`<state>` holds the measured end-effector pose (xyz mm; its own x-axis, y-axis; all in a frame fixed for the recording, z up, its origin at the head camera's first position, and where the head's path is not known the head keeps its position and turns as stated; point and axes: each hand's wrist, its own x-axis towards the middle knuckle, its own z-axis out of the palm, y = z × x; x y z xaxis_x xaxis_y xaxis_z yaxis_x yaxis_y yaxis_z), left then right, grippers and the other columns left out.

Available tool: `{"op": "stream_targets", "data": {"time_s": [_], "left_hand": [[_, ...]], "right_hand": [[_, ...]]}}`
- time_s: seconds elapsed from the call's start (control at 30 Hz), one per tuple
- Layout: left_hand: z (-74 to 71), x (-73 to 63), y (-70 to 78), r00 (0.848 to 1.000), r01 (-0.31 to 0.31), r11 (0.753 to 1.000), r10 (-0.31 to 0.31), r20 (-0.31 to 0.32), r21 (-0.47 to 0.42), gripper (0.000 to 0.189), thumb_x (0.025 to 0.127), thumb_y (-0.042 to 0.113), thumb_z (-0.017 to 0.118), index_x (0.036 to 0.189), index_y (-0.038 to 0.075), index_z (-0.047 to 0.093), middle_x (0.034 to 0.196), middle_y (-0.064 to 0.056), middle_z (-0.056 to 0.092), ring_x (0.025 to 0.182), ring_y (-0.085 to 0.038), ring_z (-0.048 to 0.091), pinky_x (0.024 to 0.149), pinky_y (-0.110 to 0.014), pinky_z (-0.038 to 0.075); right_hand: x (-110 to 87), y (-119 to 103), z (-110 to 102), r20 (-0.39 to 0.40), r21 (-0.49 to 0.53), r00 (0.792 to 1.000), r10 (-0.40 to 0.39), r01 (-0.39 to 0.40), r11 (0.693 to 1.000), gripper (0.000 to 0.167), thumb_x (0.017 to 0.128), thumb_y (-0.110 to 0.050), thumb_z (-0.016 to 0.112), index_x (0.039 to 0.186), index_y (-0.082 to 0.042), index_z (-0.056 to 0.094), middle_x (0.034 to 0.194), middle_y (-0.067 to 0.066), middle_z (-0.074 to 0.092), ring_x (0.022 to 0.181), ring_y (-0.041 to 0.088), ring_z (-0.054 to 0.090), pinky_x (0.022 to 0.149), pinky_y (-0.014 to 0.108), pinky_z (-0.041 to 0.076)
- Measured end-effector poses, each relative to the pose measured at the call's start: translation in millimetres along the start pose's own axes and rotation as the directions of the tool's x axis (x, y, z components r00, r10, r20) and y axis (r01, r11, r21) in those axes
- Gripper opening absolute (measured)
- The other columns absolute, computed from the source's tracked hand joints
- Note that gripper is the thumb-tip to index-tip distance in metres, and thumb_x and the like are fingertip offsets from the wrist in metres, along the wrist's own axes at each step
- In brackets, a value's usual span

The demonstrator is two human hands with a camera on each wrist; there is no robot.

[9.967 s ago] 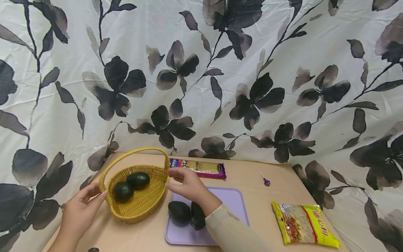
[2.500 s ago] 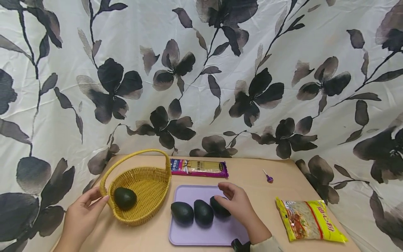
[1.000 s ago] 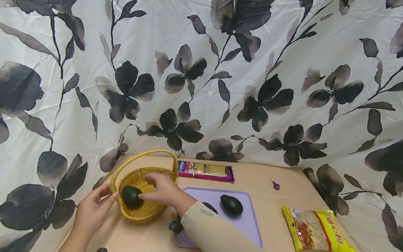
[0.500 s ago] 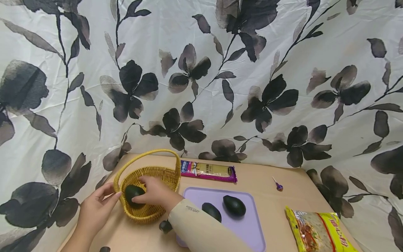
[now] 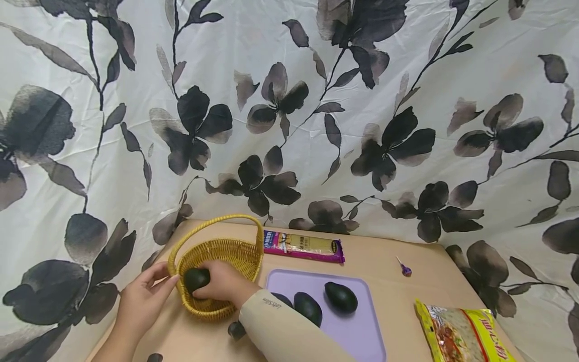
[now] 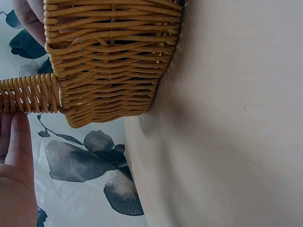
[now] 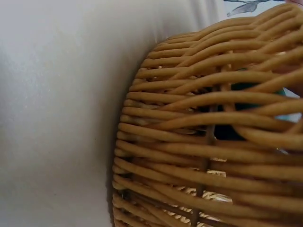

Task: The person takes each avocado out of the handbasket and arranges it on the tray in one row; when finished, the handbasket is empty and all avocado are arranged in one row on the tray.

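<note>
A yellow wicker basket (image 5: 205, 312) with a tall hoop handle (image 5: 217, 217) stands at the left of the table. My left hand (image 5: 140, 304) pinches the base of that handle between thumb and fingers; in the left wrist view its fingertips (image 6: 20, 125) meet the woven handle. Inside the basket, my right hand (image 5: 221, 282) grips a dark green avocado (image 5: 196, 279). Beside it lies a lilac tray (image 5: 350, 339) bearing three more avocados: one at the right (image 5: 341, 297), one in the middle (image 5: 308, 307) and one partly hidden by my sleeve (image 5: 281, 298). Basket weave hides the right hand's fingertips in the right wrist view.
Behind the tray lies a purple-and-clear noodle packet (image 5: 304, 246). A purple lollipop (image 5: 404, 269) is farther right, and a yellow food bag (image 5: 463, 332) sits at the front right. A floral curtain (image 5: 289, 110) hangs along the table's back edge.
Ten seconds ago the basket held two avocados; one is now on the tray. My right hand has gone from the tray into the basket and taken hold of the avocado there.
</note>
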<state>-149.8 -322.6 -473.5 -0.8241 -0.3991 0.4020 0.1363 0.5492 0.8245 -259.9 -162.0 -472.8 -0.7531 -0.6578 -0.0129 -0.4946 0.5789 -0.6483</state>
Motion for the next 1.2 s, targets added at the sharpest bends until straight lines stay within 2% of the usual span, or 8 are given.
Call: {"op": "stream_targets", "data": {"time_s": [0.2,0.53,0.77,1.03,1.2], "left_hand": [[0.0,-0.3,0.0,1.000,-0.014,1.000,0.014,0.004,-0.012,0.033,0.093,0.013,0.078,0.123,0.004,0.068,0.115,-0.014,0.072,0.101,0.015,0.062,0.083,-0.007,0.057],[0.3,-0.6,1.2,1.000,-0.015,1.000,0.015,0.007,0.013,0.031,0.093,0.012,0.078,0.121,0.004,0.069,0.118,-0.020,0.070,0.099,0.017,0.061,0.081,-0.006,0.056],[0.8,0.2,4.1,1.000,-0.013,1.000,0.013,0.003,0.020,0.033,0.092,0.010,0.078,0.122,0.002,0.068,0.120,-0.020,0.070,0.098,0.019,0.060,0.080,-0.005,0.056],[0.8,1.4,1.5,1.000,-0.028,0.999,0.028,-0.011,0.020,0.032,0.092,0.013,0.079,0.122,0.004,0.069,0.114,-0.012,0.073,0.098,0.018,0.061,0.080,-0.006,0.056],[0.1,0.8,3.1,1.000,-0.021,1.000,0.021,-0.011,0.020,0.033,0.091,0.012,0.080,0.122,0.005,0.069,0.113,-0.005,0.073,0.099,0.018,0.060,0.081,-0.005,0.056]], "right_hand": [[0.5,-3.6,2.8,-0.023,-0.047,0.999,0.030,-0.031,0.998,0.045,0.079,-0.030,0.091,0.117,-0.018,0.069,0.097,-0.012,0.066,0.085,0.001,0.058,0.079,0.016,0.054],[-1.7,-1.4,3.2,-0.023,-0.066,0.998,0.056,-0.058,0.996,0.047,0.079,-0.032,0.091,0.119,-0.019,0.069,0.101,-0.012,0.067,0.088,0.001,0.059,0.081,0.018,0.056],[-5.3,1.8,-4.3,-0.033,-0.067,0.999,0.032,-0.034,0.997,0.052,0.079,-0.032,0.090,0.125,-0.019,0.069,0.106,-0.012,0.069,0.092,0.000,0.060,0.083,0.017,0.055],[-16.6,4.9,-23.3,-0.039,-0.066,0.999,-0.015,0.012,0.998,0.056,0.082,-0.036,0.087,0.132,-0.020,0.067,0.119,-0.012,0.069,0.099,-0.001,0.060,0.088,0.016,0.055],[-22.3,11.1,-32.5,-0.054,0.006,0.998,-0.023,0.024,1.000,0.057,0.082,-0.035,0.087,0.133,-0.019,0.067,0.121,-0.011,0.069,0.102,0.000,0.060,0.090,0.017,0.055]]}}
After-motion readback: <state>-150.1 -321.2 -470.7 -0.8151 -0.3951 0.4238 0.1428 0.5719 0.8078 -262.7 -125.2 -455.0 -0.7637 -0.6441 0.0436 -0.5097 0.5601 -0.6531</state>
